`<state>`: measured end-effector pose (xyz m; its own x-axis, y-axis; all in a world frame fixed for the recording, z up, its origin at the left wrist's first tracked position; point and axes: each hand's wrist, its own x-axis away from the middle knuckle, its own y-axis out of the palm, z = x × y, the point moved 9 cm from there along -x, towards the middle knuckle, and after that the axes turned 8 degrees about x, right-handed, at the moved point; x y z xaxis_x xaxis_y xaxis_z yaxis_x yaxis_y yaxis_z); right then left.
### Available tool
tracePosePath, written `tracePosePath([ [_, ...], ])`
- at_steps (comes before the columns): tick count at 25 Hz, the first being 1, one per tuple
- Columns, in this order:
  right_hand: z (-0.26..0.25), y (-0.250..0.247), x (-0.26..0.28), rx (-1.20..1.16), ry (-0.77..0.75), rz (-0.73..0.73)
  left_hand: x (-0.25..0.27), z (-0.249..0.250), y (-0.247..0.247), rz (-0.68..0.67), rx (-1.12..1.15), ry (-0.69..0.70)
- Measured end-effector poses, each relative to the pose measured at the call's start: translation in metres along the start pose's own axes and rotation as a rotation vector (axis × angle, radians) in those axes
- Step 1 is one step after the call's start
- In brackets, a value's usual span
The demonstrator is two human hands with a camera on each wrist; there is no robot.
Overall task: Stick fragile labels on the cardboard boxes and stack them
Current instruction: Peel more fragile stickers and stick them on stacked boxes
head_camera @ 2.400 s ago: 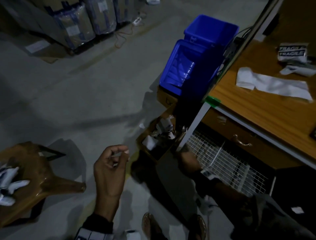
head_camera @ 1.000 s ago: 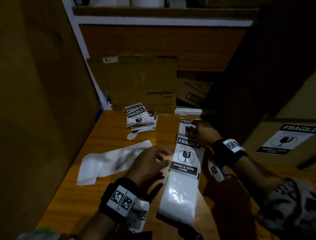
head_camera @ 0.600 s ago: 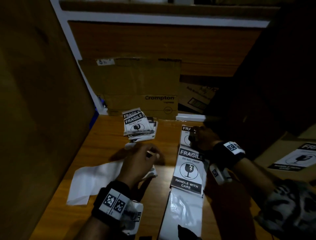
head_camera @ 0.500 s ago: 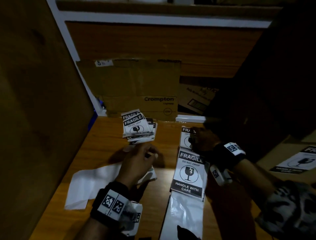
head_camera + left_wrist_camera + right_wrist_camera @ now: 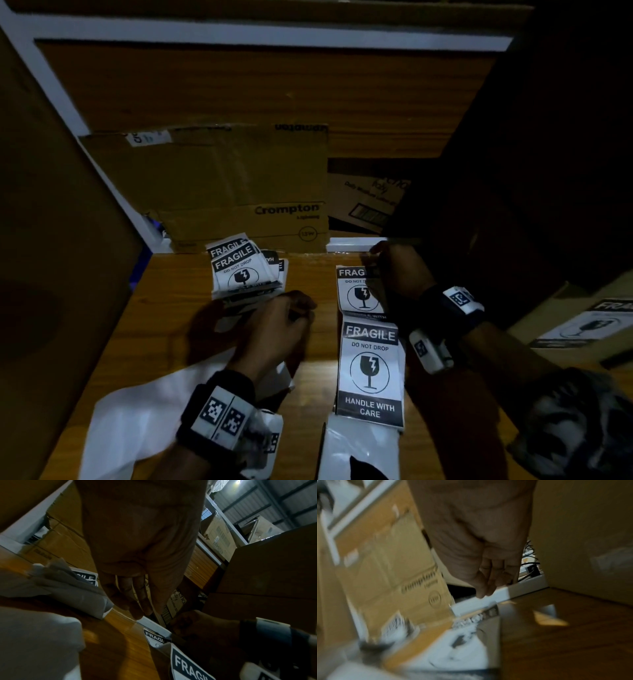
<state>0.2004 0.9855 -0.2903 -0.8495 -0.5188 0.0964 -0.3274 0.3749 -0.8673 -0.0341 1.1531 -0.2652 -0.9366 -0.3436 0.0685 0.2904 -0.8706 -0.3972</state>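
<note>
A strip of fragile labels [image 5: 370,370] lies along the wooden table [image 5: 171,308], and its far label [image 5: 356,293] sits near the table's back edge. My right hand [image 5: 394,270] pinches that far label's top right corner; the left wrist view shows the same right hand [image 5: 197,626] at the label [image 5: 154,638]. My left hand [image 5: 284,325] hovers with loosely curled fingers [image 5: 135,599] over white backing paper [image 5: 147,411], holding nothing I can see. A labelled cardboard box [image 5: 582,325] stands at the right.
A loose pile of fragile labels [image 5: 239,267] lies behind my left hand. A Crompton carton [image 5: 239,185] stands at the back, a tall cardboard box [image 5: 51,240] on the left and a dark box [image 5: 513,154] on the right.
My view swung from the floor up to the table. My left hand moved off the label strip leftwards, over the backing paper. My right hand has stayed at the far label.
</note>
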Motion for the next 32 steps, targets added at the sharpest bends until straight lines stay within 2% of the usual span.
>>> tracePosePath([
  [2, -0.008, -0.01, 0.01, 0.119, 0.029, 0.017, -0.002, 0.002, 0.005, -0.027, -0.053, 0.0],
  [4, -0.003, 0.0, 0.017, 0.101, 0.024, -0.043, -0.002, 0.002, 0.011, -0.042, -0.081, -0.019],
  [5, 0.003, 0.01, 0.019, -0.02, 0.065, -0.087, -0.003, 0.003, 0.015, -0.048, -0.089, -0.016],
  [7, -0.001, 0.021, 0.018, -0.084, 0.016, -0.078, -0.004, 0.006, 0.021, -0.06, -0.102, -0.013],
  [9, 0.007, 0.025, 0.005, 0.025, -0.009, -0.013, -0.005, 0.011, 0.024, -0.068, -0.127, -0.016],
  [11, -0.005, 0.015, 0.013, 0.206, -0.11, -0.042, -0.005, 0.018, 0.025, -0.075, -0.151, 0.004],
  [13, -0.018, -0.006, 0.023, 0.27, -0.09, 0.006, -0.006, 0.025, 0.024, -0.06, -0.143, 0.031],
  [16, -0.027, -0.04, 0.035, -0.055, -0.081, 0.16, -0.007, 0.031, 0.02, -0.026, -0.104, 0.043],
  [19, -0.038, -0.066, 0.057, -0.389, 0.008, 0.184, -0.01, 0.045, 0.013, 0.012, 0.061, 0.053],
  [21, -0.06, -0.089, 0.078, -0.586, -0.008, 0.207, -0.011, 0.054, 0.011, 0.007, 0.206, 0.039],
  [27, -0.087, -0.16, 0.118, -0.642, -0.075, 0.448, 0.009, 0.102, -0.001, -0.01, 0.443, 0.165],
  [32, -0.086, -0.186, 0.152, -0.67, -0.108, 0.599, 0.034, 0.139, -0.015, -0.088, 0.443, 0.213],
])
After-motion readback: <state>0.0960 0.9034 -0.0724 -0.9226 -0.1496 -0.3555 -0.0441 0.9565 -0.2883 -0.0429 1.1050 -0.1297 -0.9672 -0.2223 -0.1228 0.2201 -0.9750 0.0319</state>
